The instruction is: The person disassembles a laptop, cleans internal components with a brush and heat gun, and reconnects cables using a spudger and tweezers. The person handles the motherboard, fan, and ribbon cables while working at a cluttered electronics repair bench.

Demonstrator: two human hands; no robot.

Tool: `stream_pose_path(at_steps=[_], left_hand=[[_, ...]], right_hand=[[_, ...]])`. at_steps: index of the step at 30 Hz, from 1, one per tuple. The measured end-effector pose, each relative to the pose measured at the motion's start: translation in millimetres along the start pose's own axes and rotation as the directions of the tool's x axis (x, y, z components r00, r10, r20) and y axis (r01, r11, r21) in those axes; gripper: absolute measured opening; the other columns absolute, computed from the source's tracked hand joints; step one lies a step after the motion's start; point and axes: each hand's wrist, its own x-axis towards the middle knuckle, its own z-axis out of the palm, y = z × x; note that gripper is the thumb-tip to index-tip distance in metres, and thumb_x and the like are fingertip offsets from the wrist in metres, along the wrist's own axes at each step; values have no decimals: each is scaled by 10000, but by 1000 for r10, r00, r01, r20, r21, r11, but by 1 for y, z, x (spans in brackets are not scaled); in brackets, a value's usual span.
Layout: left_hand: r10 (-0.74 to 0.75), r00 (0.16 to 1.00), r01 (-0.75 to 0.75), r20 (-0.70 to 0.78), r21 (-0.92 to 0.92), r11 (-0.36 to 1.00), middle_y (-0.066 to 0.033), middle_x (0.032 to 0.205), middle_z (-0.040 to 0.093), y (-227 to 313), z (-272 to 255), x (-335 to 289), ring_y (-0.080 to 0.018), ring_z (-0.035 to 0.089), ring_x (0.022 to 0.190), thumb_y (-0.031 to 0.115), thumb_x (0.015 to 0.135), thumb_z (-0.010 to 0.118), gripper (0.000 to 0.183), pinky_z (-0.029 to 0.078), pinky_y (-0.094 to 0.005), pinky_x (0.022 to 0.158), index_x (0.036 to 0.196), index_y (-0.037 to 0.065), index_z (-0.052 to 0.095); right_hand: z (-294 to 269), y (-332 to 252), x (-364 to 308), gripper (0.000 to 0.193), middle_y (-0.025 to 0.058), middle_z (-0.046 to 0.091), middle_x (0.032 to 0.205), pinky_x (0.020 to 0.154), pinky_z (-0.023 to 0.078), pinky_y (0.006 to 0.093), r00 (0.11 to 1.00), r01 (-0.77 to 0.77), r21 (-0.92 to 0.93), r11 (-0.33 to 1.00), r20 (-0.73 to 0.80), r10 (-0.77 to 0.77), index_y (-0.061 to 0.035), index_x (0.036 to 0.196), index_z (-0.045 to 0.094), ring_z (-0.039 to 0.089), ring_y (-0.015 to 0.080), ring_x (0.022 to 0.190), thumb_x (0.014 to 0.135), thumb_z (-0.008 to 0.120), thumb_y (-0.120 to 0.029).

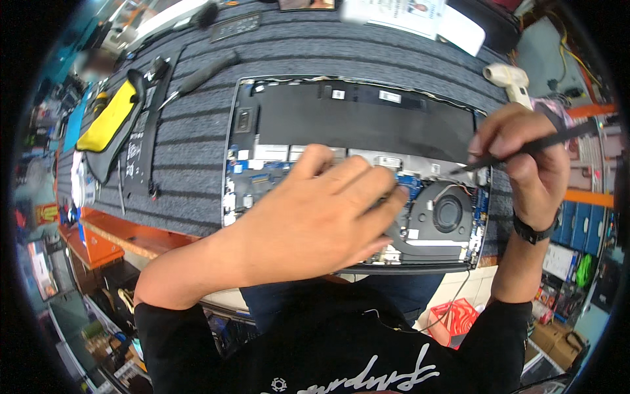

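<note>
A cluttered workshop surrounds me, and in front of me the bench (197, 141) is covered with a grey striped mat.

My left hand (315, 217) lies flat over the middle of an opened laptop (357, 118), fingers stretched out and together, the fingertips resting on the blue circuit board (410, 184) beside the round black cooling fan (447, 213). It grips nothing; it just presses down on the machine's insides. My right hand (525, 161), with a dark watch (535, 231) on its wrist, is closed around a slim black tool (525, 148), held like a pen, whose thin point reaches down to the laptop's right edge, just above the fan.

The laptop sits with its bottom cover off, its near edge at the bench's front lip, close to my body. A large flat black battery (361, 118) fills its far half, and the board and fan take the near half.

Farther out on the mat, to the left, lie a black screwdriver (203, 75), a long black strip-shaped part (141, 148) and a yellow and black pouch (108, 125). At the far right stands a cream-coloured handheld tool (508, 82), well apart from the laptop. Papers (400, 13) lie along the far edge of the bench.
</note>
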Motion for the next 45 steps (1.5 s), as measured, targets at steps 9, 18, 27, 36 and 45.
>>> stream_pose_path(at_steps=[9, 18, 27, 36, 45], left_hand=[[-5, 1000, 6, -25, 32, 999, -18, 1128, 567, 0, 1, -3, -178, 572, 1013, 365, 844, 783, 470, 368, -395, 877, 1228, 107, 698], [-30, 999, 31, -25, 18, 999, 3, 1137, 582, -1, -2, -2, -195, 568, 1006, 309, 829, 797, 437, 375, -400, 883, 1218, 131, 708], [-13, 991, 18, -137, 39, 999, 3, 1056, 590, -4, -7, -4, -188, 584, 924, 247, 818, 815, 365, 385, -388, 838, 1154, 130, 735], [34, 987, -21, -155, 87, 996, 20, 1046, 589, -9, -4, -9, -153, 588, 918, 224, 806, 824, 327, 372, -371, 843, 1113, 139, 750], [42, 988, -31, -150, 78, 997, 20, 1029, 578, -9, -3, -9, -148, 591, 923, 223, 794, 818, 323, 374, -369, 844, 1098, 136, 750]], right_hand=[[16, -27, 1, 232, 56, 671, 725, 574, 462, 338, 978, 126, -242, 962, 193, -80, -46, 944, 728, 592, 227, 616, 813, 825, -211], [31, -24, -9, 269, 24, 549, 675, 532, 470, 359, 951, 163, -573, 803, 309, 27, -67, 1015, 759, 606, 199, 590, 761, 805, -141], [36, -25, -12, 349, -5, 433, 596, 497, 360, 363, 945, 201, -650, 733, 325, 29, -74, 1028, 787, 512, 189, 523, 688, 811, -152], [33, -26, -11, 313, -1, 525, 654, 549, 427, 352, 922, 204, -678, 707, 376, 94, -69, 1008, 767, 592, 190, 612, 702, 774, -139], [32, -30, -8, 334, 13, 594, 766, 626, 507, 336, 897, 222, -705, 674, 419, 143, -74, 1061, 744, 655, 195, 721, 732, 717, -131]])
